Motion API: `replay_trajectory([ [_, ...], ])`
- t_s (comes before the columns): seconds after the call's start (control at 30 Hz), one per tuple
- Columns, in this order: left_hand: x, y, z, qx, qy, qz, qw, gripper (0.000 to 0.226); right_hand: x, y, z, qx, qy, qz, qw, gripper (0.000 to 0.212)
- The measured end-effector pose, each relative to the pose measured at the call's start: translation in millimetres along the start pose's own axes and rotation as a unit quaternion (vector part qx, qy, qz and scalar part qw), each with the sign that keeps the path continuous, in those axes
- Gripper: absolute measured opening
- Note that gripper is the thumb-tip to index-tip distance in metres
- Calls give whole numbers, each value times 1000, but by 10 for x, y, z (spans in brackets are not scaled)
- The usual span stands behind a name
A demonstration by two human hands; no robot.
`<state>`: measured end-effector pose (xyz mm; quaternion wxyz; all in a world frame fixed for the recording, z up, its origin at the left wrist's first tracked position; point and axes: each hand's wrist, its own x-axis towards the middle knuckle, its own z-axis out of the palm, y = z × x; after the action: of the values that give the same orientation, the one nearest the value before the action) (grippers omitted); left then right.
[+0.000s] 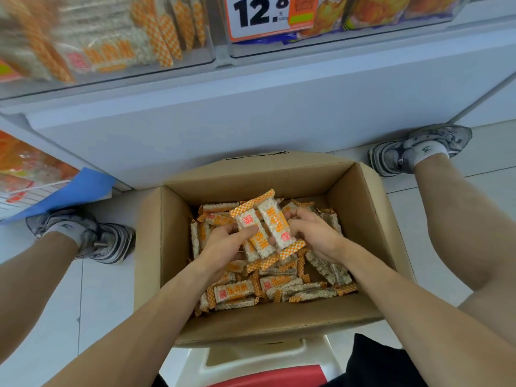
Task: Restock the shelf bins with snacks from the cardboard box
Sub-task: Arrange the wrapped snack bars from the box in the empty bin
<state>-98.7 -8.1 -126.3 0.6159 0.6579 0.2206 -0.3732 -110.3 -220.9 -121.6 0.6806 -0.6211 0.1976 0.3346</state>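
Note:
An open cardboard box (178, 247) sits on the floor between my feet, its bottom covered with several white and orange wrapped snack bars (237, 291). Both hands are inside the box. My left hand (223, 247) and my right hand (312, 236) together grip a small bundle of snack bars (268, 224) lifted above the pile. A clear shelf bin (111, 51) at the upper left holds the same orange-checked bars.
A second bin (349, 37) at the upper right holds orange and purple packs behind a price tag (259, 15) reading 12.8. A white shelf base (251, 113) runs behind the box. A blue sheet (78, 191) lies at the left. My shoes (92, 236) flank the box; a red and white stool (268, 370) is below.

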Motion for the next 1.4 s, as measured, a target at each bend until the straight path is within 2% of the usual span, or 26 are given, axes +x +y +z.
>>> replay_trajectory([
  [0.07,-28,36,24,-16,-1,11,1000,28,-8,3,22,40,-11,-7,999,39],
  [0.13,-41,43,25,-26,4,20,999,28,-21,-8,36,29,1,-19,999,29],
  [0.37,-58,58,57,-90,24,15,996,31,-52,-37,4,-19,2,-51,998,28],
  [0.5,-100,99,59,-116,7,27,993,22,-146,-118,21,-67,-12,-73,995,56],
  [0.6,-123,122,59,-123,-12,35,992,10,-174,-133,43,-120,9,-99,988,75],
  [0.67,-129,126,58,-131,-18,33,991,8,-163,-121,45,-117,19,-110,987,89],
  [0.7,-132,130,63,-135,-13,34,990,11,-159,-120,43,-112,21,-114,987,95],
  [0.8,-118,105,81,-140,13,54,989,40,-186,-138,49,-93,18,-118,988,110],
  [0.87,-127,107,100,-144,7,69,987,48,-233,-160,63,-92,14,-125,988,116],
  [0.97,-135,120,104,-150,2,73,986,47,-269,-168,69,-115,18,-154,981,110],
  [1.07,-141,118,96,-153,-4,79,985,49,-253,-143,62,-149,41,-172,973,89],
  [1.2,-143,123,116,-177,-8,80,981,44,-218,-126,80,-135,79,-170,973,71],
  [1.4,-153,169,96,-209,-32,66,975,41,-92,-22,54,3,148,-137,980,57],
])
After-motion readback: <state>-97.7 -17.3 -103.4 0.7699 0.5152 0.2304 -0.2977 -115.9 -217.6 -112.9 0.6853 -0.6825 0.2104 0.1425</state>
